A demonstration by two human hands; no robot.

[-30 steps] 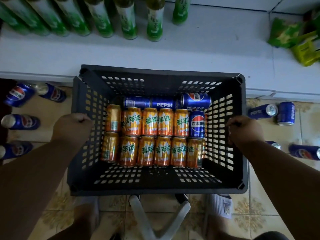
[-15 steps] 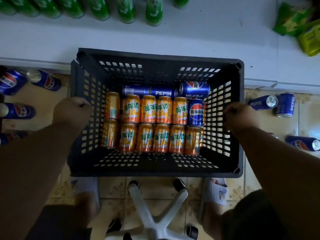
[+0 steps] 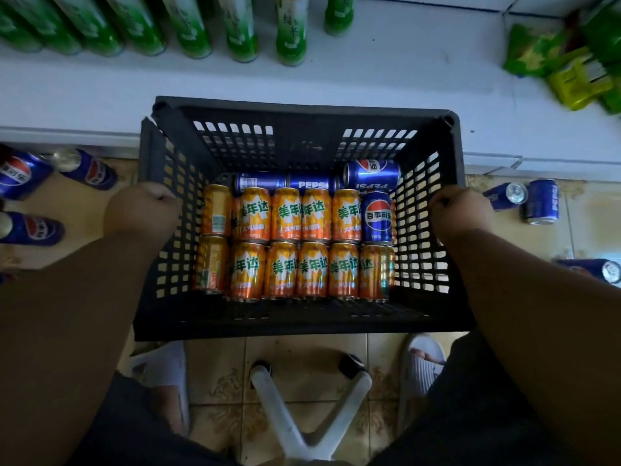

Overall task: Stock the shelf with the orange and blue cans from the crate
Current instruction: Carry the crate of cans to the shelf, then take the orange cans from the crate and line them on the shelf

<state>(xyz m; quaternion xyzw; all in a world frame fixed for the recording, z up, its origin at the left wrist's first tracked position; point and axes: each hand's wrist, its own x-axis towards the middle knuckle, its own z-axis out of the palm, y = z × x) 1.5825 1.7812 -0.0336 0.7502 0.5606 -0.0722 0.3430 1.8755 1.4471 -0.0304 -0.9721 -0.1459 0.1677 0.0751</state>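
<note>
We grip the crate (image 3: 295, 317) by its side walls, left hand (image 3: 142, 210) at nine o'clock, right hand (image 3: 458, 211) at three. The orange cans (image 3: 295, 243) and blue cans (image 3: 371, 174) lie between our hands, equally near each, and the shelf (image 3: 369, 79) waits at twelve.

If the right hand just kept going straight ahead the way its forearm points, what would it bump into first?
The right hand grips the black crate at its right rim, pointing up the picture toward the white shelf. Past the knuckles lies only floor tile, so the shelf's front edge probably comes first; depth is unclear.
</note>
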